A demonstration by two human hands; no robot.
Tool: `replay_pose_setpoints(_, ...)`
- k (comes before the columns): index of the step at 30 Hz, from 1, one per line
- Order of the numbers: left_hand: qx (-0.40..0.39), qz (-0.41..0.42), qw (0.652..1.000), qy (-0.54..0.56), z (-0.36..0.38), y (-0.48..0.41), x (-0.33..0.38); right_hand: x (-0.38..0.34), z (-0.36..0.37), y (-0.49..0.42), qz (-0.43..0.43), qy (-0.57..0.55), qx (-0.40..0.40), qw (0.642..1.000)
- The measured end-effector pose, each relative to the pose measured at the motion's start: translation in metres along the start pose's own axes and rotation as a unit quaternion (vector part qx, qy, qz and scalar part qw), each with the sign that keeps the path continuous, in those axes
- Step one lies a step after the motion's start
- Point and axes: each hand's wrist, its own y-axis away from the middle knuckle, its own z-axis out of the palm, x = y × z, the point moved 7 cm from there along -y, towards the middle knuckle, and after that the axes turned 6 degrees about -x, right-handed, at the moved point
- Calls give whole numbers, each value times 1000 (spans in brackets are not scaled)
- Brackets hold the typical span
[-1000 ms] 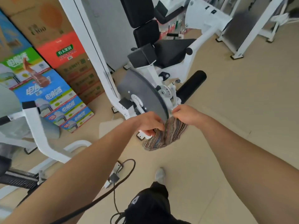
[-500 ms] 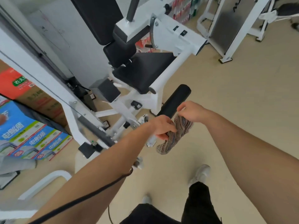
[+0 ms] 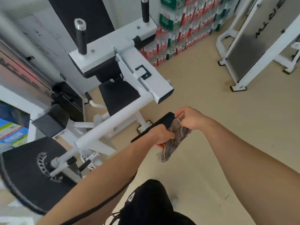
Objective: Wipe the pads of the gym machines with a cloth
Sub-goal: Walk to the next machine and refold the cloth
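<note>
1. Broadly, the white machine (image 3: pixel 113 121) is the biggest hazard. Its long bar carries the roller, and weight leaned on it mid-wipe could make it swing and throw the cloth off. That is a judgement, not something seen.
2. Seat pad (image 3: pixel 118 96) and back pad (image 3: pixel 65 10): well apart from both hands, no cloth on them. They risk being skipped if attention stays on the roller.
3. Roller pad (image 3: pixel 167 118): a black foam cylinder whose end lies just beside both hands. It may turn under a one-sided rub and leave the far side unwiped.
4. Cloth (image 3: pixel 175 142): striped, bunched, off the floor, stretched between the two hands. Cannot tell whether it touches the roller's end or sits just in front of it. Bunched like this it would wipe only a narrow strip. The loose tail below the left hand could snag or slip free.
5. Left hand (image 3: pixel 159 135): fingers curled round the cloth's middle, on the roller side.
6. Right hand (image 3: pixel 190 118): pinching the cloth's upper edge, just beside the roller's tip.
</note>
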Motion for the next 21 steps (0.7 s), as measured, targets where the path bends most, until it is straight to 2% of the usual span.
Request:
replay_pose_setpoints(4,-19,10,1000,14,10,-68,81,45,-74,-60,11,-3,-2,1000)
replay_pose_setpoints(8,-2,59,998,37,-3,-147,170,75,-157,-132,25,-25,12,999)
replay_pose_setpoints(11,-1,73,993,96,-24,-202,235,86,-219,-186,31,-36,22,999)
replay_pose_setpoints(16,36,87,984,150,-78,-267,313,80,-308,-264,19,-59,10,998)
replay_pose_setpoints(21,64,61,979,182,-137,-324,347,49,-362,-345,-47,-28,-37,998)
